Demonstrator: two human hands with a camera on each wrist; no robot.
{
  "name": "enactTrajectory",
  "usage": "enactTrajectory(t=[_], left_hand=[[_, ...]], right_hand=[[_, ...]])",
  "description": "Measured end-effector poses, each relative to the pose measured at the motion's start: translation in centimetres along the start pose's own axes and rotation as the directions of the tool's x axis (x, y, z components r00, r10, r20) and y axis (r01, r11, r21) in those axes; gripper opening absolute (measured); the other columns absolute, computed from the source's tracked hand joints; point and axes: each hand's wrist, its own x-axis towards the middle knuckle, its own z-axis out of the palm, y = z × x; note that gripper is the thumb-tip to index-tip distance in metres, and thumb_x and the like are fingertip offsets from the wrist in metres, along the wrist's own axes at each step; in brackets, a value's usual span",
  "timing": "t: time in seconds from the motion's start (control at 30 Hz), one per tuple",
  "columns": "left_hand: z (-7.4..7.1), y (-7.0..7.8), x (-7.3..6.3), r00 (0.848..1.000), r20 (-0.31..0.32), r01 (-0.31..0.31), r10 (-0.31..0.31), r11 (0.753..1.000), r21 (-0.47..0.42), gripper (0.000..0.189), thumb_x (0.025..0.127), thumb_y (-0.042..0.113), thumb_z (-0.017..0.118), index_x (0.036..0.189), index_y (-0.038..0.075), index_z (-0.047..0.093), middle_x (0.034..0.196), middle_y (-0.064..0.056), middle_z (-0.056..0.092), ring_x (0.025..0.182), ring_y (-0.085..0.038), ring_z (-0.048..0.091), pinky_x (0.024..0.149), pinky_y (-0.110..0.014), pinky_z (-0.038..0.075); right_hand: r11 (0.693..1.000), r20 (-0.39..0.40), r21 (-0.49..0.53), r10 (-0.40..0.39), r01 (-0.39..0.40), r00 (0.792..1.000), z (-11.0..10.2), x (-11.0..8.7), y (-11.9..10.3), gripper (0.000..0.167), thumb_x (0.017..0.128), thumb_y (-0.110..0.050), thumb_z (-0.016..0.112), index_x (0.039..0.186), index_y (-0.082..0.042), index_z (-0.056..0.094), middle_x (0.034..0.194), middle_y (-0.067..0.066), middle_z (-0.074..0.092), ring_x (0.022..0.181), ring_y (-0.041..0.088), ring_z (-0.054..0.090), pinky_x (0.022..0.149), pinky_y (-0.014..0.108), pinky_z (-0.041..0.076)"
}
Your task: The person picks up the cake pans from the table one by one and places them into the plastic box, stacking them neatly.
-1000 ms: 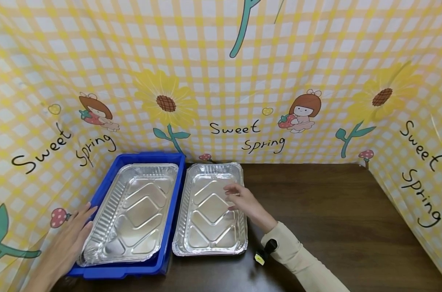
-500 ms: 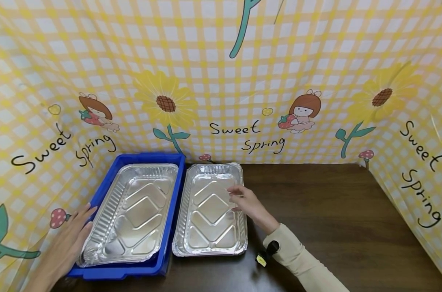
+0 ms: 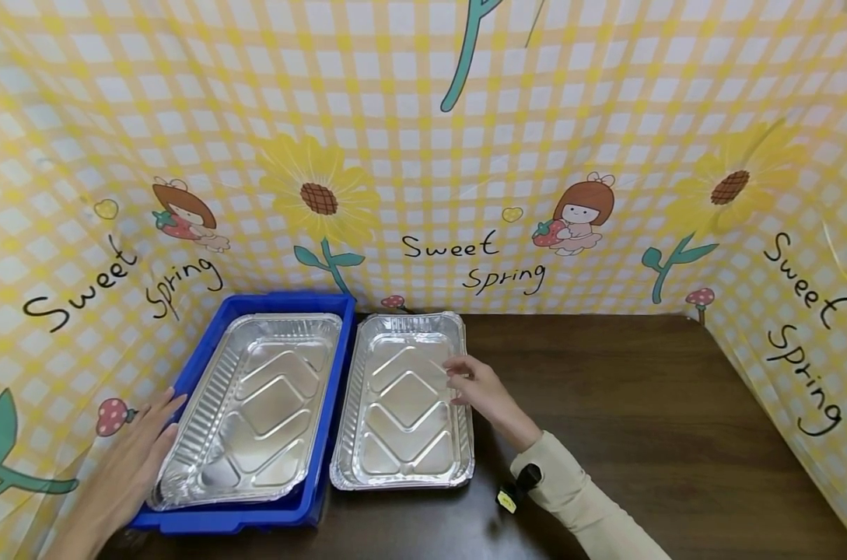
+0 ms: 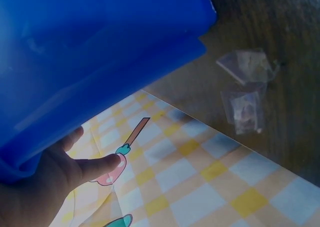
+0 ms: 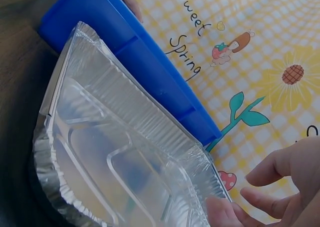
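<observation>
Inside a blue plastic bin [image 3: 234, 519] on the left lies a foil pan [image 3: 272, 400], slightly askew. My left hand [image 3: 125, 463] rests along the bin's outer left side with its fingers straight. The left wrist view shows the bin's blue wall [image 4: 90, 57] right beside that hand [image 4: 60, 172]. A second foil pan [image 3: 407, 397] sits on the table just right of the bin. Over its right rim is my right hand [image 3: 489, 393], fingers loosely bent and nothing between them. In the right wrist view its fingertips [image 5: 220, 209] overlap the pan's edge.
Small clear plastic packets [image 4: 245, 94] lie on the table by the cloth in the left wrist view. A checked cloth [image 3: 423, 187] walls the back and both sides. A black device with a yellow label [image 3: 509, 498] hangs at the right sleeve. Dark tabletop [image 3: 626, 420] extends right.
My right hand has drifted slightly right, from over the second foil pan toward its right rim. The left hand, the bin and both pans have stayed in place.
</observation>
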Motion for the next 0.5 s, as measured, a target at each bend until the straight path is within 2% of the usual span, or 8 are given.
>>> enactTrajectory(t=[0.2, 0.4, 0.5], left_hand=[[0.1, -0.2, 0.0, 1.000, -0.003, -0.003, 0.003, 1.000, -0.005, 0.051, 0.116, 0.018, 0.038, 0.161, -0.005, 0.035, 0.168, -0.034, 0.024, 0.152, -0.062, 0.013, 0.125, -0.066, -0.003], [0.0, -0.2, 0.2, 1.000, 0.008, -0.001, 0.002, 1.000, -0.012, 0.051, 0.116, 0.019, 0.038, 0.161, -0.005, 0.035, 0.167, -0.035, 0.024, 0.152, -0.062, 0.014, 0.125, -0.066, -0.004], [0.0, -0.2, 0.2, 1.000, 0.012, 0.002, -0.002, 1.000, -0.018, 0.051, 0.116, 0.019, 0.038, 0.161, -0.005, 0.035, 0.167, -0.035, 0.024, 0.152, -0.061, 0.015, 0.125, -0.065, -0.004]], right_hand=[[1.000, -0.006, 0.000, 0.013, -0.013, 1.000, -0.6, -0.1, 0.1, 0.034, 0.096, 0.003, 0.056, 0.128, 0.014, 0.061, 0.124, 0.032, 0.062, 0.098, 0.025, 0.065, 0.079, 0.043, 0.064], [1.000, 0.000, -0.003, 0.017, -0.017, 1.000, -1.4, -0.2, 0.2, 0.034, 0.101, 0.003, 0.053, 0.132, 0.015, 0.059, 0.128, 0.033, 0.060, 0.111, 0.038, 0.065, 0.081, 0.045, 0.064], [0.999, -0.012, -0.015, 0.035, -0.035, 0.999, -1.8, -0.2, 0.3, 0.035, 0.101, 0.000, 0.053, 0.133, 0.013, 0.059, 0.128, 0.031, 0.061, 0.114, 0.041, 0.065, 0.082, 0.045, 0.063]])
